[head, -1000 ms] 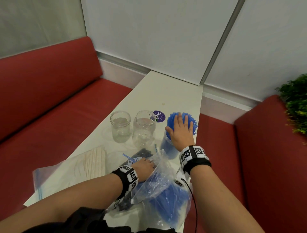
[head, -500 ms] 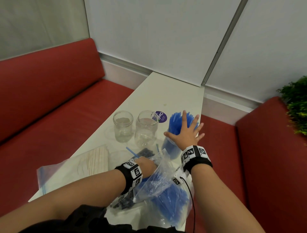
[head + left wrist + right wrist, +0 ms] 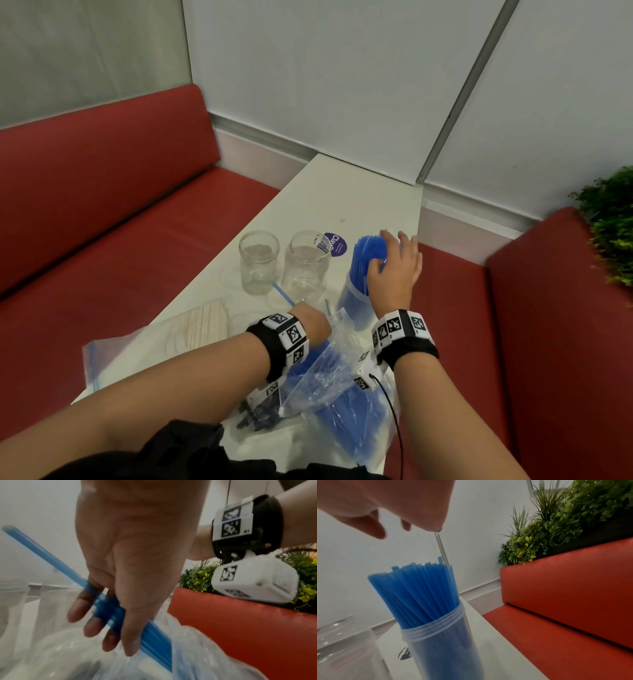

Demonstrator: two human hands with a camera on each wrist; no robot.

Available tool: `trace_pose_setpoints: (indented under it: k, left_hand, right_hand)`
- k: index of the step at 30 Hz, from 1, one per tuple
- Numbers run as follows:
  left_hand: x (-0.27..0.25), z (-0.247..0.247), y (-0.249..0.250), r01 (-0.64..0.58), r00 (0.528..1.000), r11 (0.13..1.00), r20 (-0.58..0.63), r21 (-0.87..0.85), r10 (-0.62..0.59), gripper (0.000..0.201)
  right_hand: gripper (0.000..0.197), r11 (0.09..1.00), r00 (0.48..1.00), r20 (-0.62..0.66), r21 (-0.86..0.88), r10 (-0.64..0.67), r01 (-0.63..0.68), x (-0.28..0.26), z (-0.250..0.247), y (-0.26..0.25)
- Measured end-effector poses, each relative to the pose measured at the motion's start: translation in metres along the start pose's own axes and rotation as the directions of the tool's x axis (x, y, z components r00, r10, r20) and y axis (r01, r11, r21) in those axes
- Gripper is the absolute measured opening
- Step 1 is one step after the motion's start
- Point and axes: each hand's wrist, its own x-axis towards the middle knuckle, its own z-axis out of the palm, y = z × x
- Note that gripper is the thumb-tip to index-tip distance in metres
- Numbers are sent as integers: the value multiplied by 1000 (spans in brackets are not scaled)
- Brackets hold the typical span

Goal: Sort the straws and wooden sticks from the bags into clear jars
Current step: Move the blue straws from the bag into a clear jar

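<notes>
From the head view, the left hand (image 3: 310, 323) is seen only from the back, at the mouth of the clear bag (image 3: 334, 373); what it holds is hidden there. In the left wrist view its fingers (image 3: 96, 627) are shown curled round a bundle of blue straws (image 3: 120, 614), drawn partly out of the bag (image 3: 197, 655), with one straw sticking out further than the rest.

The right hand (image 3: 394, 270) is seen from above over the straw-filled jar (image 3: 356, 301), fingers loosely spread. Only in the right wrist view is a thin clear straw (image 3: 441, 549) shown below that hand (image 3: 399, 500), its lower end among the jar's blue straws; whether it is pinched or merely touched cannot be told.

Two empty glass jars (image 3: 284, 265) stand just ahead of the left hand, to the left of the filled jar (image 3: 443, 635). A bag of wooden sticks (image 3: 202, 325) lies left of the left wrist, reaching toward the counter's near-left edge.

The filled jar stands near the right edge of the counter (image 3: 359, 192), with a red bench (image 3: 565, 601) beside it. Beyond both hands the counter runs bare to the wall.
</notes>
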Motion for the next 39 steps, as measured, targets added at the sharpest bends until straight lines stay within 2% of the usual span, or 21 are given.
trace_pose_setpoints:
  k: [2, 5, 7, 9, 11, 13, 14, 15, 19, 20, 22, 24, 25, 28, 29, 30, 32, 34, 36, 38, 39]
  left_hand:
    - [-6, -13, -3, 21, 1000, 1000, 10, 8, -21, 27]
    - [-14, -28, -10, 56, 998, 998, -14, -1, -56, 24]
    - [-16, -35, -15, 72, 996, 997, -50, -3, -72, 21]
    - [-17, -38, -18, 93, 995, 996, -45, 2, -93, 23]
    - [-18, -39, -19, 122, 992, 992, 26, -18, -121, 27]
    - [-21, -40, -20, 125, 992, 991, 35, -56, -123, 29]
    - [-22, -42, -20, 118, 993, 991, 14, -62, -117, 28]
    - [-23, -44, -20, 112, 994, 992, -8, -51, -112, 26]
    - [-26, -56, -15, 117, 988, 993, -93, -31, -119, 23]
    - [-28, -62, -17, 108, 984, 993, -140, -57, -115, 22]
    - [-38, -79, -28, 85, 959, 983, -254, -162, -125, 19]
    - [-53, -104, -46, 111, 895, 986, -419, -127, -154, 39]
    - [-59, -116, -55, 130, 835, 982, -519, -135, -182, 50]
    - [-65, -133, -75, 102, 619, 946, -725, -308, -302, 65]
    - [-63, -133, -77, 76, 598, 933, -732, -352, -326, 69]
    - [-60, -131, -77, 27, 620, 911, -707, -412, -339, 72]
    - [-51, -126, -69, -51, 709, 879, -637, -474, -302, 74]
    - [-46, -118, -58, -65, 776, 913, -596, -402, -207, 71]
    - [-40, -108, -52, -72, 819, 941, -558, -331, -133, 66]
    - [-37, -105, -53, -128, 806, 924, -580, -361, -115, 58]
    - [-37, -106, -55, -195, 767, 883, -627, -428, -134, 55]
  right_hand:
    - [70, 992, 993, 16, -38, 119, -118, -9, 0, -2]
    - [80, 968, 999, -5, 248, -36, 36, -31, 1, -6]
    - [83, 904, 958, 257, 428, -130, 7, -43, 5, -12]
    - [81, 912, 771, 630, 366, -96, -185, -47, 7, -13]
    - [83, 942, 578, 815, 230, -50, -244, -47, 9, -7]
    - [80, 965, 468, 882, 163, -48, -208, -51, 13, -2]
    - [72, 971, 453, 890, 145, -44, -192, -56, 16, 0]
    - [60, 978, 467, 884, 123, -30, -170, -61, 21, 0]
    - [9, 983, 642, 767, 107, 12, -146, -78, 40, -1]
    - [4, 978, 654, 756, 136, 2, -159, -81, 41, -2]
    - [13, 946, 663, 746, 251, -54, -205, -86, 39, -6]
    - [18, 845, 717, 697, 392, -14, -365, -89, 36, -6]
    - [24, 810, 741, 671, 420, 25, -408, -88, 36, -5]
    - [37, 777, 793, 607, 479, 42, -408, -81, 35, -5]
    - [39, 766, 807, 590, 507, 26, -395, -79, 33, -8]
    - [39, 766, 822, 570, 529, -2, -365, -76, 31, -12]
    - [39, 761, 837, 547, 540, 7, -359, -67, 26, -22]
    - [37, 777, 828, 560, 508, 31, -372, -53, 25, -32]
    - [26, 761, 808, 565, 448, 164, -468, -41, 19, -49]
    - [21, 758, 824, 544, 467, 159, -456, -35, 9, -53]
    - [23, 656, 822, 551, 568, 146, -497, -35, 7, -53]
